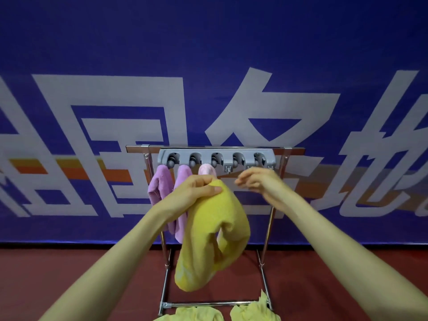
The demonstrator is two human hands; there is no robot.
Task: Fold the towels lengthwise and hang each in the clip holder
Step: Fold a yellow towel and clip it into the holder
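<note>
Three towels (pixel 162 186) hang clipped; left hand (pixel 196 191) holds one yellow towel (pixel 215 239)

free: two right clips (pixel 249 158) | blocked: left three, towels (pixel 162 186)

Right hand (pixel 256 181) blurred, finger outlines smeared and grip not discernible. Pink towel (pixel 206 170) mostly hidden behind left hand (pixel 196 193) and yellow towel (pixel 213 237), only its top showing under the clip holder (pixel 216 158). Second purple towel (pixel 183 200) partly covered by the left wrist. Pale yellow towels (pixel 199 315) on the floor cut off by the bottom edge. Banner lettering (pixel 266 112) cropped at both sides.
</note>
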